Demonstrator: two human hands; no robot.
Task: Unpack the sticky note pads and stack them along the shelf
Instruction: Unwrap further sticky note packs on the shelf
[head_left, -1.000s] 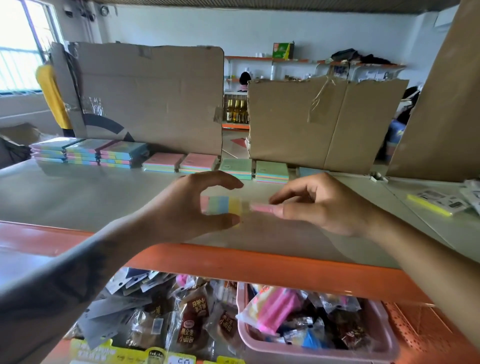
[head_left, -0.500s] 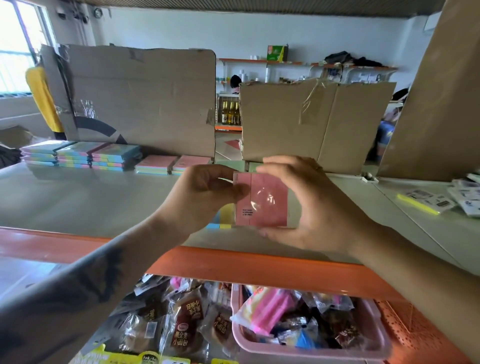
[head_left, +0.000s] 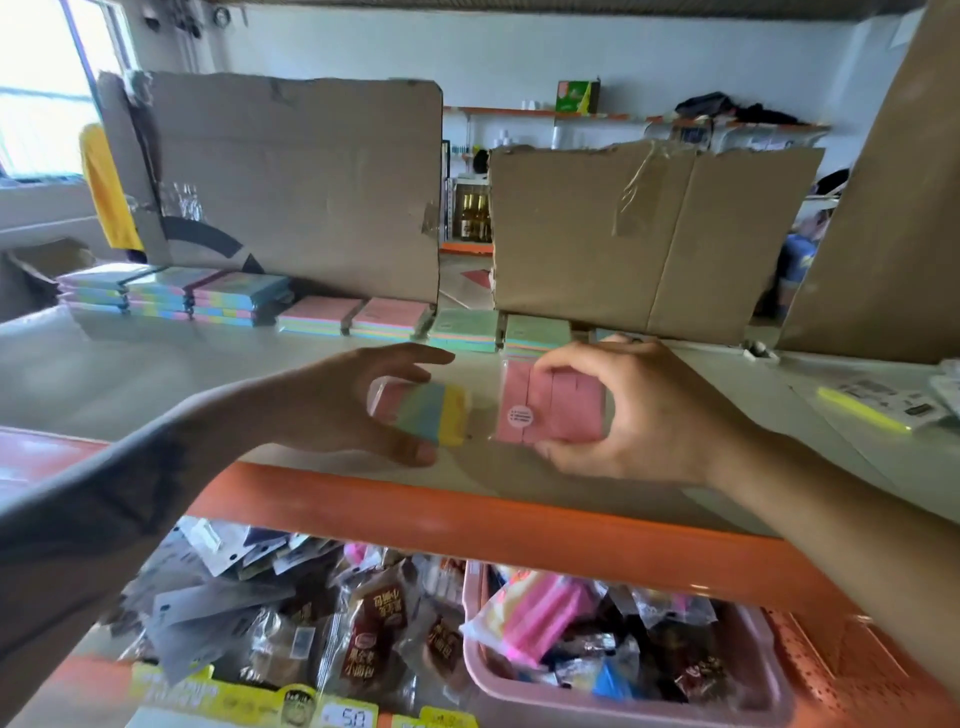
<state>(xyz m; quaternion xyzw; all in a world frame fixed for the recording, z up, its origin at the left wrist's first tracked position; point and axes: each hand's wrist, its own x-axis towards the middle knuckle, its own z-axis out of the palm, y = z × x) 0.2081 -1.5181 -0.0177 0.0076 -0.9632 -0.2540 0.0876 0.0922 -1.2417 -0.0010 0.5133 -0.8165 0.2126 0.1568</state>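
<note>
My left hand (head_left: 358, 405) grips a multicolour sticky note pad (head_left: 431, 413) with pink, green, blue and yellow bands, just above the grey shelf top (head_left: 156, 374). Right beside it, my right hand (head_left: 639, 415) holds a pink pad (head_left: 545, 410) in clear wrap, its face with a round label turned toward me. A small gap separates the two pads. Along the back of the shelf lies a row of pads: multicolour stacks (head_left: 176, 296) at the left, pink pads (head_left: 358, 314) in the middle, green pads (head_left: 498, 330) right of them.
Cardboard sheets (head_left: 296, 182) (head_left: 649, 234) stand behind the row, a third (head_left: 893, 208) at the right. Flat packets with a yellow highlighter (head_left: 878, 408) lie on the shelf's right. The orange shelf edge (head_left: 519, 525) runs below my hands, above a pink basket (head_left: 623, 691) of snacks.
The pink pad has come off the front of the multicolour pad and moved right in my right hand. Both pads now sit lower, side by side over the shelf.
</note>
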